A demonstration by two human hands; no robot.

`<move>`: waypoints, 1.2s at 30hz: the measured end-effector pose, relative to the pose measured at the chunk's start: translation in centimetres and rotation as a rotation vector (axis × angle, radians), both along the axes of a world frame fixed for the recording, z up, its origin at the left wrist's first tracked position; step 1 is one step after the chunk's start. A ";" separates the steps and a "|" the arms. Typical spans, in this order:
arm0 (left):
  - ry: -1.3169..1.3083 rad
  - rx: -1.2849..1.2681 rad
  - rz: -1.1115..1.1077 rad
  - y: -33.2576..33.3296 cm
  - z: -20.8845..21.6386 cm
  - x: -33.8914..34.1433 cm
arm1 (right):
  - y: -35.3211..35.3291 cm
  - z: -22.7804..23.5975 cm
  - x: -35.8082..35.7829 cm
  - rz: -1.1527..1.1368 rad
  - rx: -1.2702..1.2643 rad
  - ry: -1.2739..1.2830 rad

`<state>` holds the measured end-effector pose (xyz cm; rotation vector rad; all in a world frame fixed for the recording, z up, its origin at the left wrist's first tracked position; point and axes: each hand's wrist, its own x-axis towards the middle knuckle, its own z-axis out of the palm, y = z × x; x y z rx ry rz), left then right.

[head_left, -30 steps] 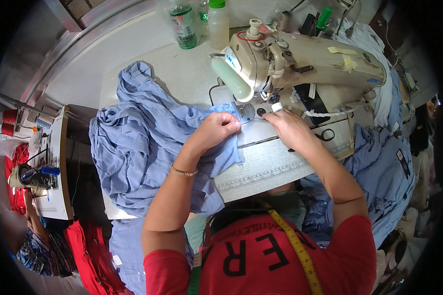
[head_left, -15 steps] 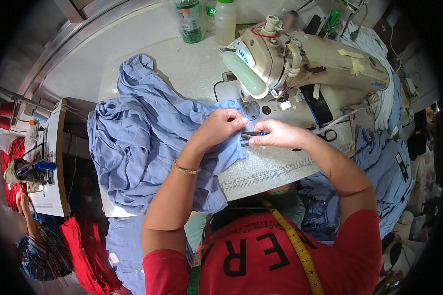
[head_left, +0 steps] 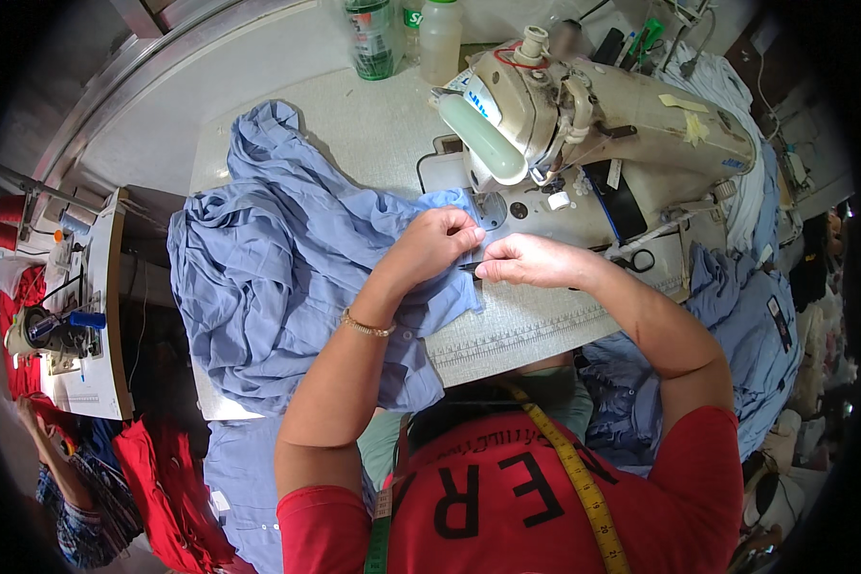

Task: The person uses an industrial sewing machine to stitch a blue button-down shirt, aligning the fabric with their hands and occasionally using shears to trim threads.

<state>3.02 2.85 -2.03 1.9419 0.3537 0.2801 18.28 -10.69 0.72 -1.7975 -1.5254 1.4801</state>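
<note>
A light blue shirt (head_left: 258, 258) lies bunched over the left half of the sewing table. My left hand (head_left: 440, 239) is closed in a pinch at the shirt's edge, just left of the needle plate. Right beside it, my right hand (head_left: 531, 260) is closed around small thread snips (head_left: 472, 269). Only their dark tip shows by the cloth; the palm and fingers hide the rest. The fingertips of both hands almost meet. Behind them stands an industrial sewing machine (head_left: 631, 115) with a pale green lamp cover (head_left: 483, 139) over its needle area.
A dark phone (head_left: 620, 201) and scissors (head_left: 643, 260) lie on the machine bed's right side. Bottles (head_left: 441, 43) stand at the back. More blue garments (head_left: 727, 354) hang at the right. A co-worker's arm (head_left: 53, 445) is at another machine on the left, near red cloth (head_left: 167, 493).
My right hand has moved slightly left toward my left hand and turned, so the snips' blades and blue handle are now mostly hidden. The co-worker's arm has shifted.
</note>
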 end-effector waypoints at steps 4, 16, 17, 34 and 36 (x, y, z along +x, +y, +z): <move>0.027 -0.015 -0.014 0.0 0.1 0.1 | -0.4 -0.1 -0.1 0.032 -0.001 -0.078; -0.006 0.787 -0.069 -1.5 1.2 -3.0 | -4.2 1.7 -1.2 -0.101 0.304 -0.563; -0.027 0.796 -0.059 -1.7 1.3 -3.4 | -4.2 1.4 -1.4 -0.118 0.329 -0.575; -0.209 0.818 0.073 -4.0 1.2 -5.9 | -3.5 -0.8 -5.3 0.028 0.821 -1.135; -0.204 0.834 0.072 -4.1 1.4 -5.9 | -3.7 -0.7 -5.3 0.026 0.816 -1.140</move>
